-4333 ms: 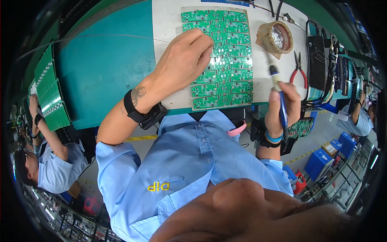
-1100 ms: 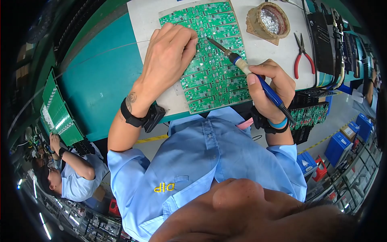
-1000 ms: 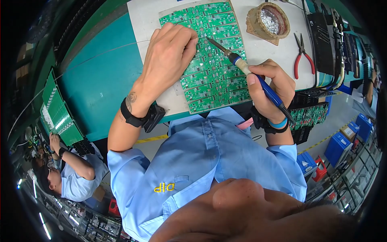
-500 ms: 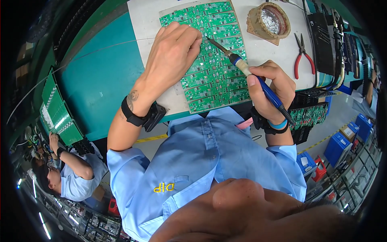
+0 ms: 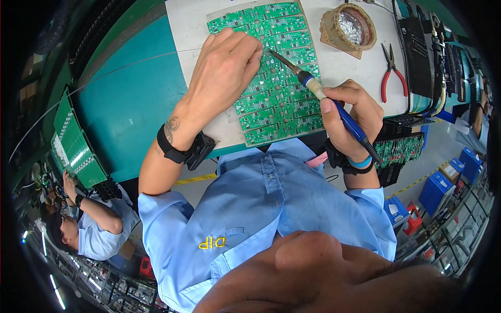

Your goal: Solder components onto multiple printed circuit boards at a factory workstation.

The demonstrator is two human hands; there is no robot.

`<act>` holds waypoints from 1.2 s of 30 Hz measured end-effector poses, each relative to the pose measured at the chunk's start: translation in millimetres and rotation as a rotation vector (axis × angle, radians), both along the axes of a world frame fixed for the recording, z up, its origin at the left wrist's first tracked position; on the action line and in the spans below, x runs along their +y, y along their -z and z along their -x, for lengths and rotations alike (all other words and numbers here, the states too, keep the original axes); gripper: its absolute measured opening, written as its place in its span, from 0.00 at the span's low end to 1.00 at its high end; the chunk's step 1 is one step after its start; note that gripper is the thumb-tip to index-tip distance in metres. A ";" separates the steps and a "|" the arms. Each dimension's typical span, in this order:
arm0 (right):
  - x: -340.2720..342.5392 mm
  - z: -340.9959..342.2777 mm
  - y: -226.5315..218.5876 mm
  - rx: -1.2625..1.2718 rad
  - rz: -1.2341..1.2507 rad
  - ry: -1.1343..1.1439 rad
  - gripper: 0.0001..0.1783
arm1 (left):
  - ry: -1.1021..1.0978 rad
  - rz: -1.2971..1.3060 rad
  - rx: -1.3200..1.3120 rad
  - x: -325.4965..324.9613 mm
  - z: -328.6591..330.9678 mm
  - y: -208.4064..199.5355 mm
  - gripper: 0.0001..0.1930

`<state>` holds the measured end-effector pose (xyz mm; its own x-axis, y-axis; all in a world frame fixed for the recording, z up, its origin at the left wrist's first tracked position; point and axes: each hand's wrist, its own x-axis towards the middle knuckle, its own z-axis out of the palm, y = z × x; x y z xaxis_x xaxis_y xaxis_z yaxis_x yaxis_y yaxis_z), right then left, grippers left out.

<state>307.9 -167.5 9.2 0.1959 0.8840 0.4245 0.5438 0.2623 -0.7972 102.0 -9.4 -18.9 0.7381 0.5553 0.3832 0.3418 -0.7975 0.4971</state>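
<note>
A green circuit board panel (image 5: 284,112), divided into several strips, lies on a pale sheet in front of me. My right hand (image 5: 355,112) grips a soldering iron (image 5: 342,115) with a blue handle, its tip touching or just above the upper middle of the panel. Over the panel's left side, my left hand (image 5: 222,65) is closed in a pinch on a thin solder wire (image 5: 141,58), which trails off to the left. The wire's working end sits close to the iron's tip; my fingers partly hide it.
Right of the panel stands a round pot (image 5: 355,26) with silvery scraps inside. Red-handled pliers (image 5: 391,75) lie beyond it, near a black rack (image 5: 417,52) with cables. More green boards (image 5: 78,141) stand at the left, where another person (image 5: 102,224) works.
The iron's tip has shifted very slightly down and right. My left hand stays almost in place with the wire.
</note>
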 end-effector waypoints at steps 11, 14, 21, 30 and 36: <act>-18.0 -8.2 -6.8 0.020 0.019 0.056 0.09 | -0.089 -0.218 -0.008 5.3 10.7 -12.4 0.06; -28.8 -13.7 1.7 0.011 0.004 0.123 0.10 | -0.201 -0.497 -0.043 18.7 27.9 -28.1 0.05; -35.9 -34.6 25.1 -0.172 -0.164 0.309 0.16 | -0.136 1.074 -0.664 41.9 81.1 -3.7 0.08; -25.5 -31.6 21.2 -0.202 -0.026 0.315 0.13 | -0.151 0.796 -0.461 18.4 53.4 -10.7 0.06; -29.8 -18.6 -3.8 0.042 -0.066 0.114 0.11 | -0.071 0.375 -0.089 7.6 20.3 -25.4 0.08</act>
